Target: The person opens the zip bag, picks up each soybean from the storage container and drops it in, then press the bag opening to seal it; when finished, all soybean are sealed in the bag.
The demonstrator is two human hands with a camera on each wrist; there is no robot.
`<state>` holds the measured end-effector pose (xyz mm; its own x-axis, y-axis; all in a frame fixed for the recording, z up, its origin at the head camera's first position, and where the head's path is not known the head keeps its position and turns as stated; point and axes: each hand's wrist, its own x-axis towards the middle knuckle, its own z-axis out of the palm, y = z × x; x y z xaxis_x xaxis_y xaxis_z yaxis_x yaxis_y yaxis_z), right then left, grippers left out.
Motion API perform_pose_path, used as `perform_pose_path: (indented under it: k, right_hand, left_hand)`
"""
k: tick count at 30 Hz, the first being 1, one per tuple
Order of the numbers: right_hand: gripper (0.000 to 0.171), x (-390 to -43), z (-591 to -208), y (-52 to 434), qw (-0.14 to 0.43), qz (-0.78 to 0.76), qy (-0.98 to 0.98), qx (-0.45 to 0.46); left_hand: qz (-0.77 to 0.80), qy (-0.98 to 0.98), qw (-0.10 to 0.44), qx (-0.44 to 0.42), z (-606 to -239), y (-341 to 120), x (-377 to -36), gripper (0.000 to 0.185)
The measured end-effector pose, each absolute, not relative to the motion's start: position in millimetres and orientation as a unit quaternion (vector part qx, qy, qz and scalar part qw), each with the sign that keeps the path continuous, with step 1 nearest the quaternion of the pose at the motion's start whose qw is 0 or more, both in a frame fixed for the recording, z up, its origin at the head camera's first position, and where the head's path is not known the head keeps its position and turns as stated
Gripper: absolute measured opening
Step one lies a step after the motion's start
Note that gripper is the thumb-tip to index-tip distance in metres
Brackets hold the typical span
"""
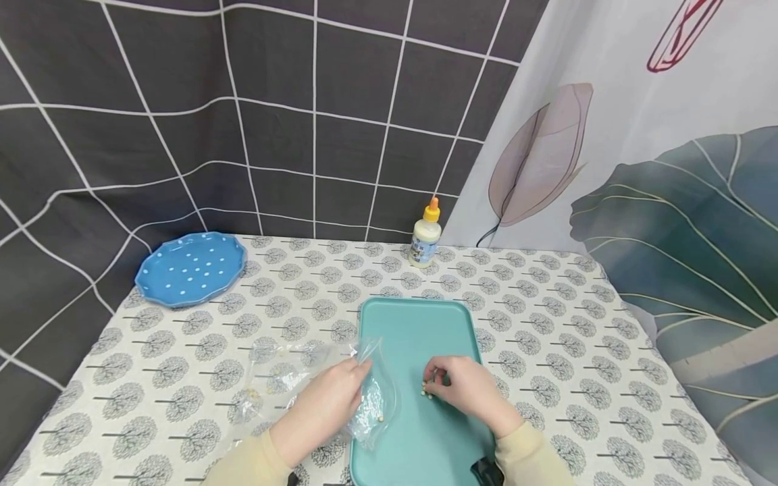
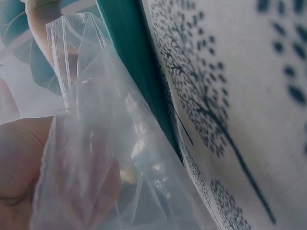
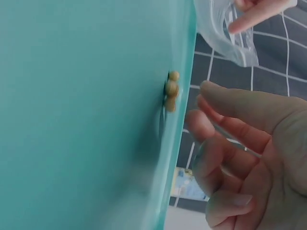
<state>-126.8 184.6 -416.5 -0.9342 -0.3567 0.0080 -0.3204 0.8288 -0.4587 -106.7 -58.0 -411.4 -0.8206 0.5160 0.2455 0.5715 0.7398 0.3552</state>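
Observation:
My left hand (image 1: 328, 398) grips a clear plastic zip bag (image 1: 372, 405) near its mouth, over the left edge of the teal tray (image 1: 419, 337). A few small round tan pieces show through the plastic. On the tray lie several small tan balls (image 3: 171, 90), like beans or beads, in a little cluster. My right hand (image 1: 464, 386) is just beside them, fingers loosely bent. In the right wrist view its thumb and fingertips stand apart, with nothing seen between them.
A glue bottle (image 1: 424, 237) with an orange-tipped yellow cap stands behind the tray. At the back left sits a blue dotted plate (image 1: 191, 268). The tree-print tablecloth (image 1: 279, 277) covers the table, and a dark grid curtain (image 1: 273, 135) hangs behind.

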Motion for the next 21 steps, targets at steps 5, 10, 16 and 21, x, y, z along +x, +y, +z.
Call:
perform_pose_path:
  k: [5, 10, 16, 21]
  right_hand:
    - [0.015, -126.3, -417.5, 190.6, 0.047, -0.233, 0.957, -0.167]
    - [0.017, -126.1, -419.0, 192.0, 0.069, -0.232, 0.958, -0.155]
    - [0.018, -126.5, -420.0, 191.1, 0.075, -0.214, 0.961, -0.157]
    - [0.02, -126.6, -418.9, 189.6, 0.071, -0.2, 0.964, -0.159]
  left_hand:
    - [-0.213, -0.928, 0.074, -0.296, -411.5, -57.6, -106.6, 0.04]
    - [-0.216, -0.927, 0.076, -0.297, -411.3, -57.9, -106.0, 0.041]
    - [-0.214, -0.928, 0.072, -0.297, -412.7, -58.0, -106.7, 0.041]
    - [-0.21, -0.93, 0.068, -0.295, -412.3, -57.8, -106.6, 0.042]
